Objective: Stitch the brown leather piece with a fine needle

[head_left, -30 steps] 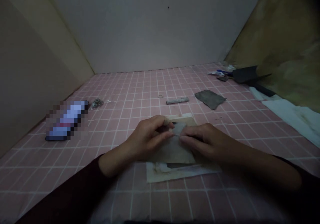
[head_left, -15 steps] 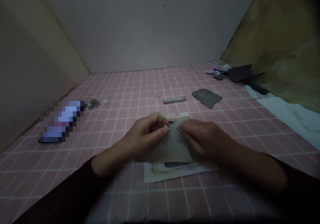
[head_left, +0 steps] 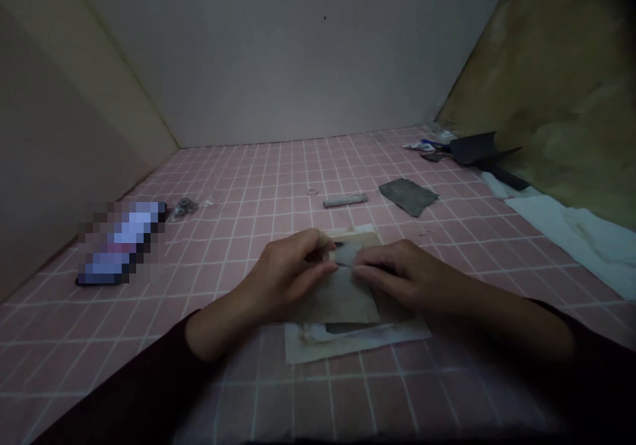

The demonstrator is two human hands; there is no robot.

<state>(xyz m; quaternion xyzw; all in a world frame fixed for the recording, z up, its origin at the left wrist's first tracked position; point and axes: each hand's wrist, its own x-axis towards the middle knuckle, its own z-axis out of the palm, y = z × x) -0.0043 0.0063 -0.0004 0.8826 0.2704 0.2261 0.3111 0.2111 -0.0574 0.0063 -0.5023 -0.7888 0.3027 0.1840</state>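
Note:
My left hand pinches a small pale piece between thumb and fingertips; its exact kind is too small to make out. Opposite it, the fingers of my right hand are closed on a thin metal rod-like tool, whose far end points at the pale piece. Most of the tool is hidden in the right fingers. Beneath both hands lies a worn beige-grey sheet, on top of a stained white paper.
Beyond the hands lie a pale ring, a grey rolled tube and a dark grey sheet. A phone and a small plastic bag are at left. A black scoop-like object and white cloth lie at right.
The thin tool and the right fingertips have shifted slightly down and tilted against the pale piece. My left hand keeps its pinch in nearly the same place. The view has moved a little.

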